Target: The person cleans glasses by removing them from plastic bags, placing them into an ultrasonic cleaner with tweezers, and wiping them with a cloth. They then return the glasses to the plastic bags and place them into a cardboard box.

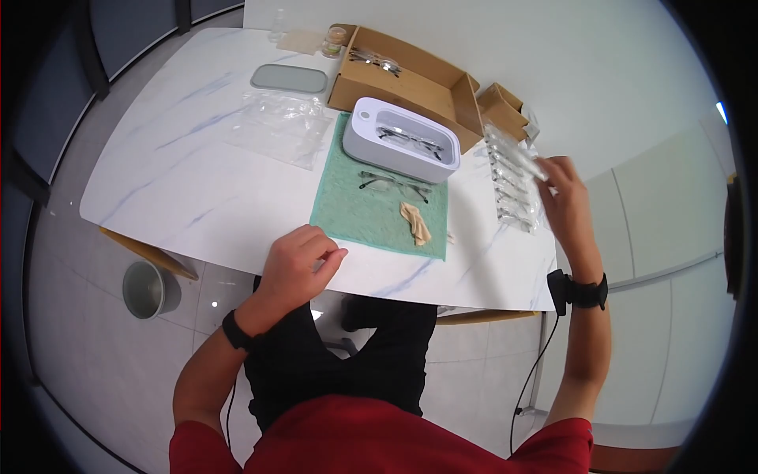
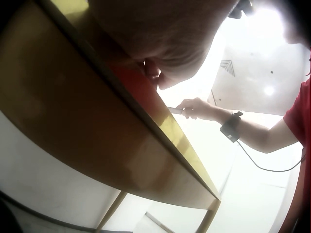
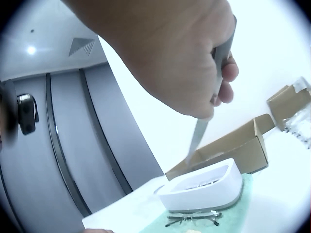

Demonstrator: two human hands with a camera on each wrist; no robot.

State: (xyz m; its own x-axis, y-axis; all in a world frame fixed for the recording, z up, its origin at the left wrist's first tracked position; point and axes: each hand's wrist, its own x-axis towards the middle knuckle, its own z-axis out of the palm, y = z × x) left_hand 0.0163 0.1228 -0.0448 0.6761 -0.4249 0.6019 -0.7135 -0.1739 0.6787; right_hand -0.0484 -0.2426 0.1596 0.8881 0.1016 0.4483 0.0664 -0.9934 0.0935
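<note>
My right hand (image 1: pixel 562 196) pinches a flat, pale plastic packet (image 3: pixel 198 138) between thumb and fingers; its contents do not show. Below it on the table lies a row of clear packets (image 1: pixel 515 193). At the front table edge my left hand (image 1: pixel 298 265) rests with loosely curled fingers and nothing in them. A white ultrasonic cleaner (image 1: pixel 399 162) with glasses (image 1: pixel 409 141) in its basin stands on a green towel (image 1: pixel 355 217). Another pair of glasses (image 1: pixel 393 186) lies on the towel in front of it, near a crumpled beige cloth (image 1: pixel 414 224).
Behind the cleaner is an open cardboard box (image 1: pixel 426 87) with glasses (image 1: pixel 375 62) inside. A smaller box (image 1: pixel 503 110) stands to its right. A grey tray-like lid (image 1: pixel 288 78), clear plastic bags (image 1: pixel 280 126) and a small jar (image 1: pixel 334 42) are on the left. A bin (image 1: pixel 144 290) stands on the floor.
</note>
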